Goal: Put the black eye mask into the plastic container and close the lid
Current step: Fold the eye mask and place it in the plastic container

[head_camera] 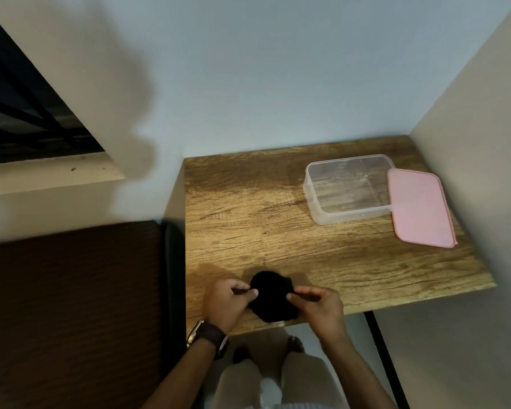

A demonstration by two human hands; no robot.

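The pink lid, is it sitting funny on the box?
A little. The pink lid is off the clear container, lying beside it with one edge leaning on the rim. That suits an open box waiting to be filled. Both hands hold the bunched black eye mask near the table edge.

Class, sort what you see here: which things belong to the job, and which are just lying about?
Job:
black fabric eye mask
clear plastic container
pink rectangular lid
left hand
right hand

Not job:
wooden table
brown-strapped wristwatch
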